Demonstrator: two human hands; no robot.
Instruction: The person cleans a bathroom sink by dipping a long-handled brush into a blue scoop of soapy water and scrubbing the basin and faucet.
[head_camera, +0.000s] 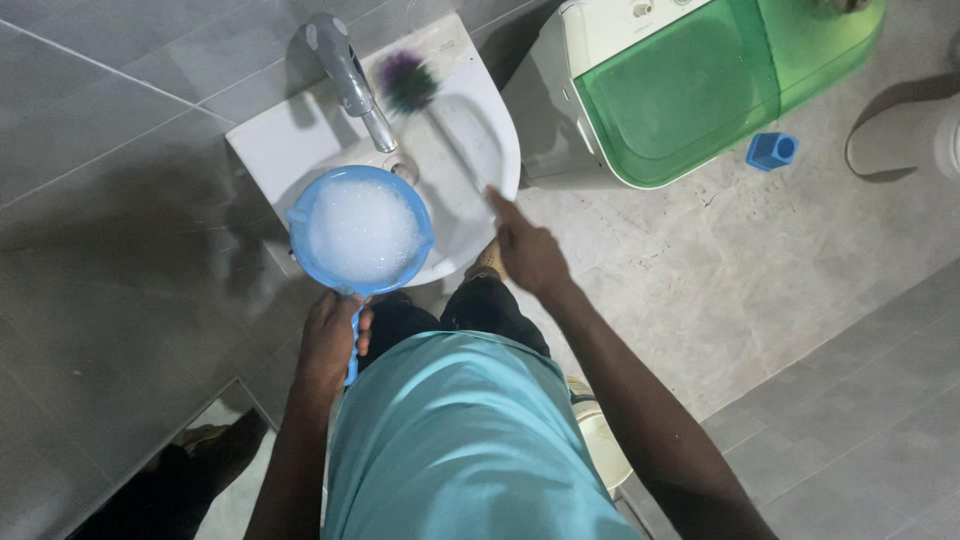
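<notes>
Two hands are in use at the white ceramic wall-mounted basin (470, 120). The left hand (330, 340) has its grip closed around the handle of the round blue plastic scoop (362, 232), which is held over the front of the basin, just below the chrome tap (350, 75), and is full of white soap foam to the rim. The right hand (528, 255) has its grip closed on the thin handle of the long brush with a dark purple-green bristle head (408, 80); the head lies at the back of the basin, beside the tap.

Handling judgement: the scoop is stiff, light plastic, but liquid under the foam would load it well ahead of the handle, so it will tend to tip forward. Hold the handle close to the bowl and keep the rim level. Wet, soapy plastic is likely slippery. The brush is light with a slender shaft; grasp it mid-shaft for control.

A green-and-white washing machine (680, 90) stands to the right on the tiled floor (800, 300).
</notes>
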